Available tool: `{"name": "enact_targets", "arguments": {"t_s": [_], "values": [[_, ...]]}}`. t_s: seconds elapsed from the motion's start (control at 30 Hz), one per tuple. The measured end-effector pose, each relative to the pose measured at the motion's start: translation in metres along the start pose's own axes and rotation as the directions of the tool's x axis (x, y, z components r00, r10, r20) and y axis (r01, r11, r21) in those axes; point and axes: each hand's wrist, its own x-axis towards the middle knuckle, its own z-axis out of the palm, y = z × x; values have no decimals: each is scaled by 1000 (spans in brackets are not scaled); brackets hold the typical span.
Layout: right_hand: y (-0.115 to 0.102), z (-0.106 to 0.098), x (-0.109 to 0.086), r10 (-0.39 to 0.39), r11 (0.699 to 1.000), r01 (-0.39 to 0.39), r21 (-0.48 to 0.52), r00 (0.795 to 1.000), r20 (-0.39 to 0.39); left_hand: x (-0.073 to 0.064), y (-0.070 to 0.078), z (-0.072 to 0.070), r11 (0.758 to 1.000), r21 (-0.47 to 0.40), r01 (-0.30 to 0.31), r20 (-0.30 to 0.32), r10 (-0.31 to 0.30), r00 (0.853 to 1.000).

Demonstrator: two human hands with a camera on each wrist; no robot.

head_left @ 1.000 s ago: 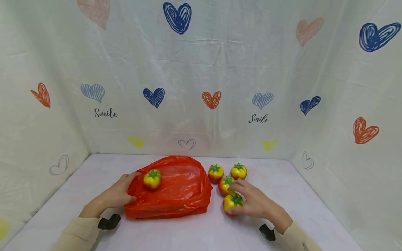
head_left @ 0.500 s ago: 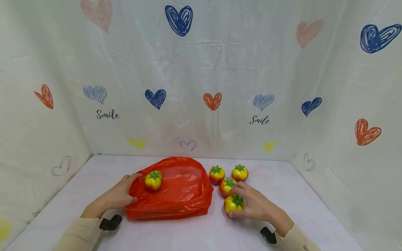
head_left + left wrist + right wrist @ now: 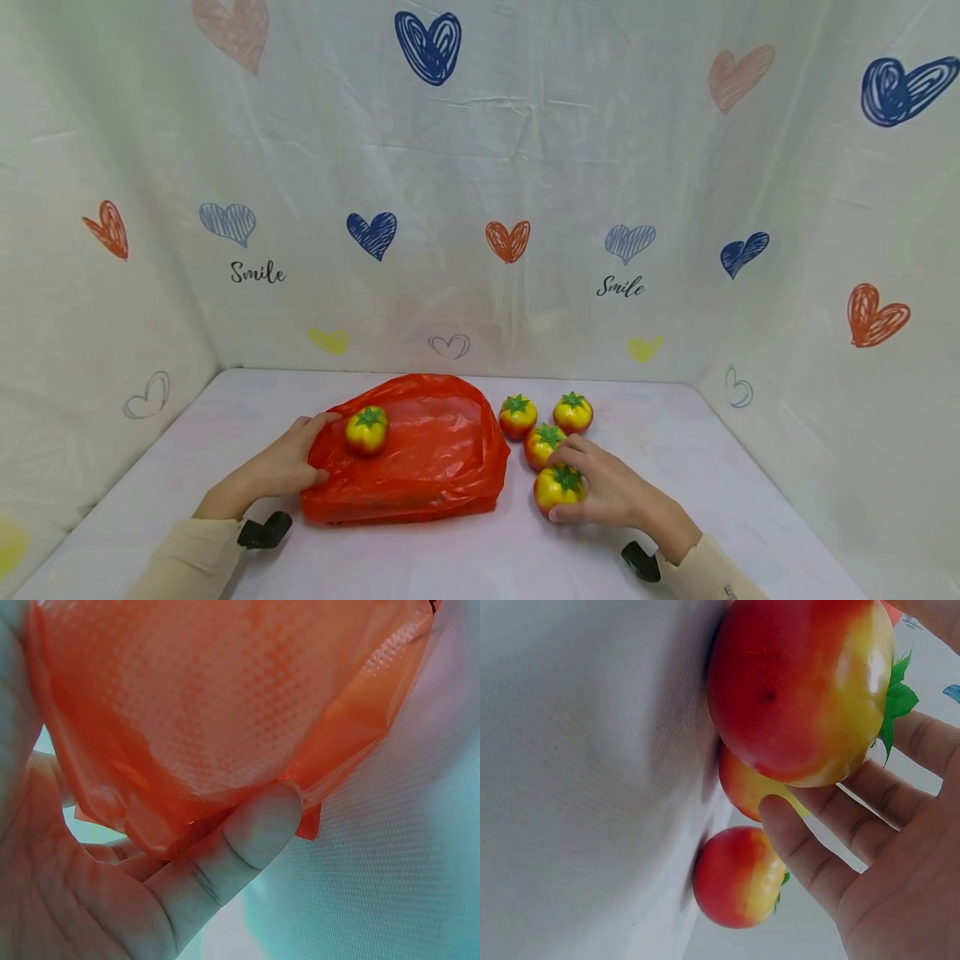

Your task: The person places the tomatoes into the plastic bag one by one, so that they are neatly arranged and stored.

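Observation:
A red plastic bag [image 3: 420,450] lies on the table, and a yellow-red tomato [image 3: 367,430] with a green leafy top rests on it. My left hand [image 3: 288,458] grips the bag's left edge; in the left wrist view its thumb [image 3: 259,825] lies over the plastic [image 3: 217,697]. To the right of the bag, my right hand [image 3: 607,483] holds the nearest tomato [image 3: 557,490] between thumb and fingers. In the right wrist view that tomato [image 3: 795,690] is still against the table, with the fingers [image 3: 802,844] along its leafy side.
Behind the held tomato stand three similar tomatoes: one close beside the fingers [image 3: 542,450], one at back left [image 3: 517,418] and one at back right [image 3: 572,414]. A white cloth [image 3: 525,167] printed with hearts hangs around the white table [image 3: 480,567].
My right thumb has shifted slightly on the front of the nearest tomato. The whole head view has moved a little; the bag and the left hand look the same.

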Motion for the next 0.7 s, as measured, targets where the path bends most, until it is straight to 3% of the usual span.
{"name": "enact_targets", "arguments": {"t_s": [0.7], "values": [[1,-1,1,-9,1000,8,29,1000,17,0,1,0,1000,-17,4,4,-4,1000]]}}
